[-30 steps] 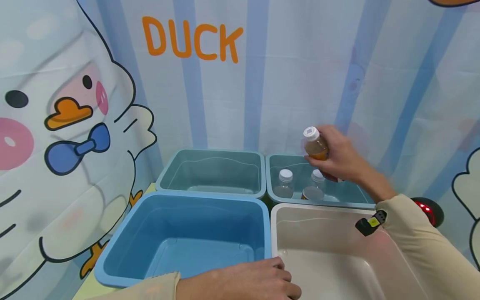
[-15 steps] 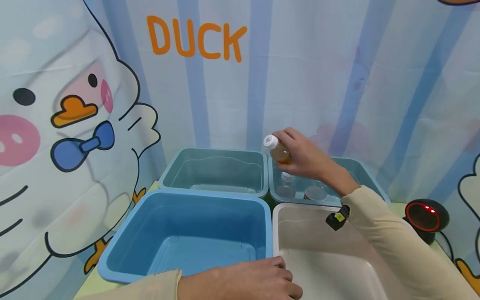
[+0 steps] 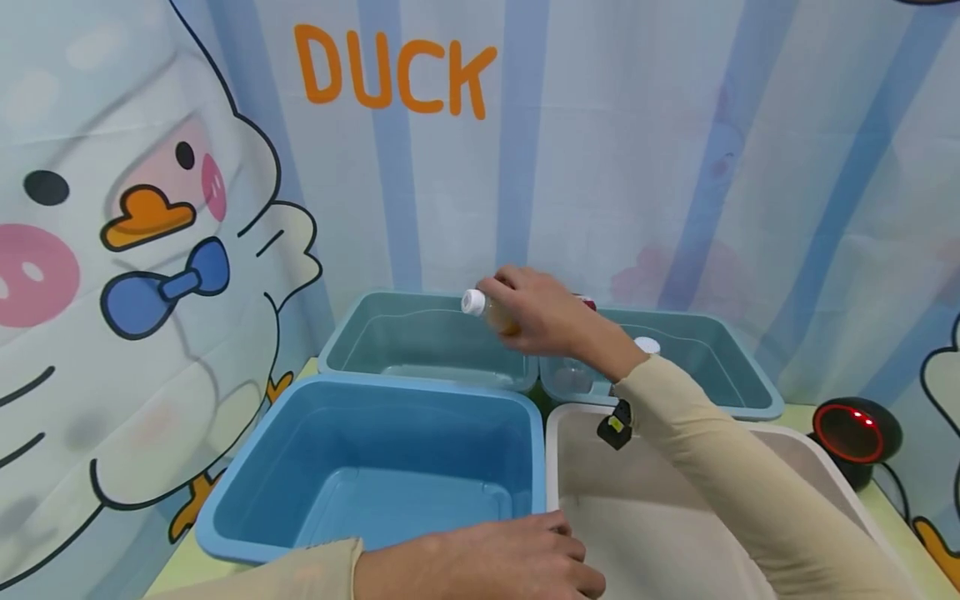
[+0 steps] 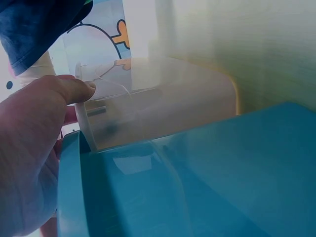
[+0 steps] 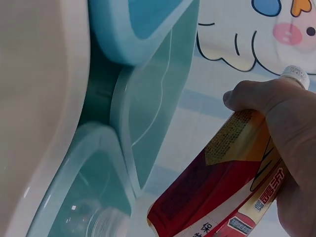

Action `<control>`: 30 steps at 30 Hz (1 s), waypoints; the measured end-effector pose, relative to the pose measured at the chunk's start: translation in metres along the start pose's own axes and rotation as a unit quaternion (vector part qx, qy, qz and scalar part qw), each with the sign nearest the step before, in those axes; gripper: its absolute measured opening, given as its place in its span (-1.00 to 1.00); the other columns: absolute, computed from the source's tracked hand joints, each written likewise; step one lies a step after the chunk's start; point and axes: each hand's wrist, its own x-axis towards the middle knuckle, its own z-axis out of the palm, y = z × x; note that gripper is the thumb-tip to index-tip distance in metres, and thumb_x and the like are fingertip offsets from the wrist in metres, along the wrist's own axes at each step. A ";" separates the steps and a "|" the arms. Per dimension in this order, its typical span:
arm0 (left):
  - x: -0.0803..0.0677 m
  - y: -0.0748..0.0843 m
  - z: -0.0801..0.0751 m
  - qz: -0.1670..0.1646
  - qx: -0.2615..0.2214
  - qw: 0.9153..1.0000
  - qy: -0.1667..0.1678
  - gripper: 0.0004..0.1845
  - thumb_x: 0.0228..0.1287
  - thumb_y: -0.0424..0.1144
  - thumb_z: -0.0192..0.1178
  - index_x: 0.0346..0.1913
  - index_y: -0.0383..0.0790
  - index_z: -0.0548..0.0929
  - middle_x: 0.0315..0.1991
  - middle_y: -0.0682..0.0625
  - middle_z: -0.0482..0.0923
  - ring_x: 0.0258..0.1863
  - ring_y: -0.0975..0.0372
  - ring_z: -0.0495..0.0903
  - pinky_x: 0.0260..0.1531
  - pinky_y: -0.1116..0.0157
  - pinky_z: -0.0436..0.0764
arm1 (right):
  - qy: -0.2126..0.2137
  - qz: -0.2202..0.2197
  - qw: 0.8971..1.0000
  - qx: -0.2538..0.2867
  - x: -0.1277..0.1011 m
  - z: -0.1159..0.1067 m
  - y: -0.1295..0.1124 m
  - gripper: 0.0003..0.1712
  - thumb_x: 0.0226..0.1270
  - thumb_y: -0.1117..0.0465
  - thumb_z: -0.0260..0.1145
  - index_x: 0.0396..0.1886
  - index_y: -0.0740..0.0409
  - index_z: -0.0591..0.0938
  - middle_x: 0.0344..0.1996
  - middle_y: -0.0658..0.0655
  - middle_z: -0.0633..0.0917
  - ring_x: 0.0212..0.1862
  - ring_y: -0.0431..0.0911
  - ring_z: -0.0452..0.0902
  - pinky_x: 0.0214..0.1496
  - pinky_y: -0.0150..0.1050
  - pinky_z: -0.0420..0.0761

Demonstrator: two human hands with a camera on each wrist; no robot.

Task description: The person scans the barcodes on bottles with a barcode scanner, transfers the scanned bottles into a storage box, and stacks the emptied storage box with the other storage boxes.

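My right hand (image 3: 543, 312) grips a drink bottle (image 5: 217, 182) with a white cap and a red and yellow label. The bottle is tilted, cap to the left, over the right side of the back left teal bin (image 3: 412, 337). In the right wrist view the fingers wrap its upper part and the label shows below them. Low in the head view, my left hand (image 3: 487, 558) rests at the neighbouring edges of the blue bin (image 3: 397, 487) and the white bin (image 3: 637, 533). Its fingers are loosely bent, and the thumb (image 4: 76, 90) lies by the white rim.
The back right teal bin (image 3: 705, 329) contains a clear bottle (image 3: 573, 379) and another white-capped bottle (image 3: 647, 345), partly hidden by my right arm. A black device with a red ring (image 3: 851, 433) stands at the right. A duck-print curtain (image 3: 450, 192) hangs behind.
My right hand has carried the drink bottle leftward from above the back right bin to the back left bin, tipping it further sideways. My left hand stays in place.
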 end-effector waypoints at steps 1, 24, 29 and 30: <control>0.000 0.000 0.000 0.001 0.001 1.000 0.002 -0.61 0.58 0.14 0.11 0.33 0.26 0.64 0.18 0.33 0.61 -0.02 0.59 0.47 0.20 0.57 0.25 | -0.006 -0.001 1.000 -0.004 0.004 0.001 -0.002 -0.24 0.17 0.21 0.60 0.35 0.13 0.49 0.11 0.24 0.56 0.05 0.12 0.54 0.05 0.05 0.62; -0.002 0.004 0.003 -0.010 0.027 0.999 0.029 -0.64 0.58 0.14 0.11 0.28 0.24 0.68 0.11 0.34 0.64 -0.07 0.58 0.49 0.18 0.55 0.29 | -0.120 0.012 0.990 -0.072 0.068 0.037 -0.034 -0.24 0.34 0.04 0.47 0.45 0.01 0.36 0.14 0.16 0.51 0.04 0.04 0.49 0.03 -0.02 0.57; -0.003 0.004 0.002 -0.018 0.025 0.999 0.020 -0.60 0.54 0.19 0.14 0.30 0.25 0.66 0.14 0.34 0.63 -0.04 0.58 0.49 0.19 0.56 0.26 | -0.131 0.022 0.990 -0.055 0.076 0.043 -0.036 -0.26 0.36 0.06 0.46 0.44 0.01 0.36 0.13 0.16 0.51 0.03 0.04 0.48 0.03 -0.02 0.57; -0.003 0.003 0.002 -0.020 0.023 0.999 0.017 -0.59 0.53 0.19 0.14 0.31 0.25 0.66 0.15 0.34 0.62 -0.03 0.58 0.49 0.19 0.56 0.26 | -0.133 0.023 0.989 -0.053 0.078 0.045 -0.036 -0.26 0.36 0.06 0.46 0.44 0.02 0.36 0.13 0.17 0.51 0.03 0.05 0.48 0.03 -0.02 0.57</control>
